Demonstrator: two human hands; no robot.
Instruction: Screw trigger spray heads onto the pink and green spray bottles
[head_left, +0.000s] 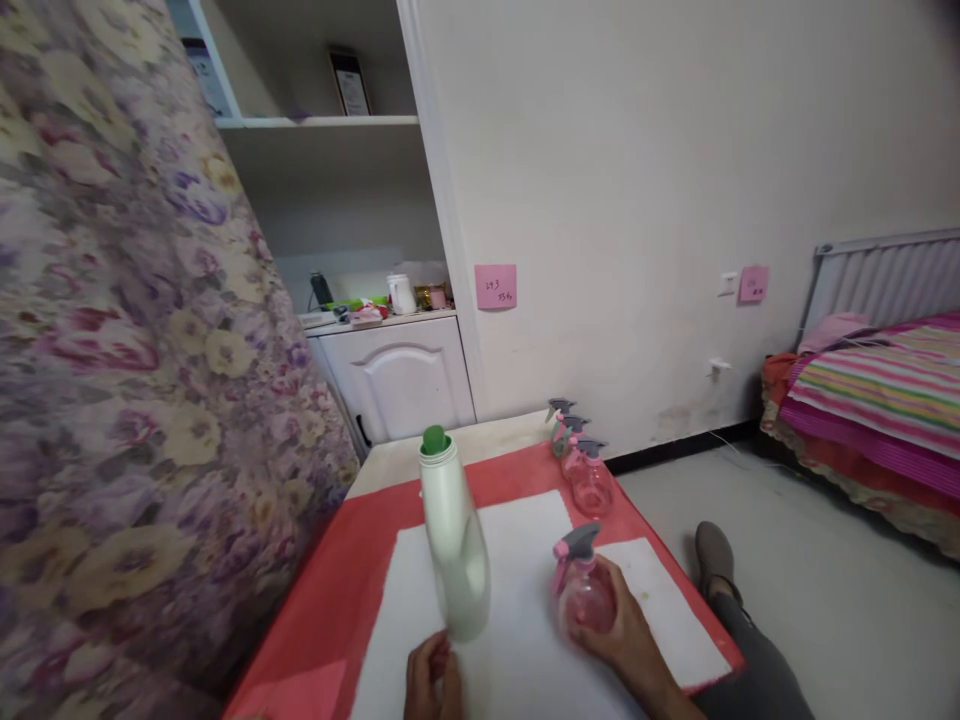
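My right hand point(622, 640) is wrapped round a small clear pink spray bottle point(589, 598) with a grey and pink trigger head, upright over the white sheet point(517, 570). My left hand point(435, 678) is closed, fingers curled, just below the base of a pale green detergent bottle point(454, 540). Whether anything is inside those fingers is hidden. The detergent bottle stands on the sheet, with a dark green piece point(433, 440) at its mouth and a handle on its right side.
Several more spray bottles point(592, 488) stand in a row at the table's back right edge. A red cover point(322, 580) lies under the sheet. A flowered curtain point(150, 400) hangs at left, a cabinet point(405, 385) stands behind, and a bed point(885, 400) is at right.
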